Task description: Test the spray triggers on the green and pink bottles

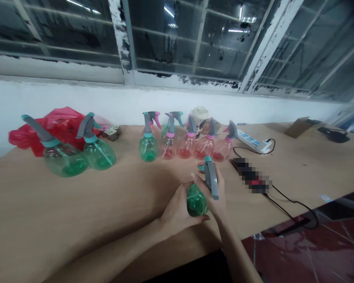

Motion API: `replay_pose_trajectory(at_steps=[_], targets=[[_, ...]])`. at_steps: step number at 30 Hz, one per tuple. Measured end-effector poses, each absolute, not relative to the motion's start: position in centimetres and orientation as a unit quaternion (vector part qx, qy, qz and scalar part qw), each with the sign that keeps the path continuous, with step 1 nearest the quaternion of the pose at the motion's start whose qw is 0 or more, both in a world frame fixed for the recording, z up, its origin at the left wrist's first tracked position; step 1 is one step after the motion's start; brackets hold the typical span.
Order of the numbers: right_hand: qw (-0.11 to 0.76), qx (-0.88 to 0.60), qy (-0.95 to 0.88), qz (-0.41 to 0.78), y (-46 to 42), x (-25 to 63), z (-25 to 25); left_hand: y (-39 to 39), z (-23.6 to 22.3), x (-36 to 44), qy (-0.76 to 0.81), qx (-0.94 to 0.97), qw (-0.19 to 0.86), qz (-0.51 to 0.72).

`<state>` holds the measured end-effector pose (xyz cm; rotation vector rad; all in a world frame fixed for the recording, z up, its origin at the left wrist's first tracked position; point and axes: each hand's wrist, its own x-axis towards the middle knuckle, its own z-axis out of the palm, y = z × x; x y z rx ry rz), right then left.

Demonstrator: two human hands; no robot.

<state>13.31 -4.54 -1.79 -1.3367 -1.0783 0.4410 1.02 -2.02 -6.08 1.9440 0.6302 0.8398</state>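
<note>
A green spray bottle (pixel 196 202) is held over the table near its front edge. My left hand (pixel 177 210) is wrapped round the bottle's round body from the left. My right hand (pixel 216 192) grips its grey and teal trigger head (pixel 211 177) from the right. Both hands are closed on this one bottle.
Two green spray bottles (pixel 65 159) (pixel 98 153) stand at the left before a red plastic bag (pixel 59 124). A row of several green and pink spray bottles (pixel 188 145) lines the back, with a cream jar (pixel 200 116) behind. A white power strip (pixel 252 141) and black cable (pixel 292 202) lie right.
</note>
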Motion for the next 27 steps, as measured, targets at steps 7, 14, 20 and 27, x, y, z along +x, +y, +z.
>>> replay_pose_trajectory(at_steps=[7, 14, 20, 27], targets=[[0.650, -0.568, -0.472, 0.181, -4.56, 12.98, -1.58, -1.87, -6.16, 0.97, 0.247, 0.784, 0.453, 0.344], [0.642, -0.572, -0.476, 0.187, -4.37, 13.25, -1.91, -1.87, -6.24, 1.02, 0.253, 0.780, 0.454, 0.349], [0.618, -0.579, -0.515, 0.130, -4.01, 13.41, -1.45, -1.99, -6.05, 1.01, 0.258, 0.788, 0.426, 0.361], [0.588, -0.574, -0.551, 0.140, -3.75, 13.71, -1.10, -2.29, -6.60, 0.96, 0.274, 0.797, 0.388, 0.373]])
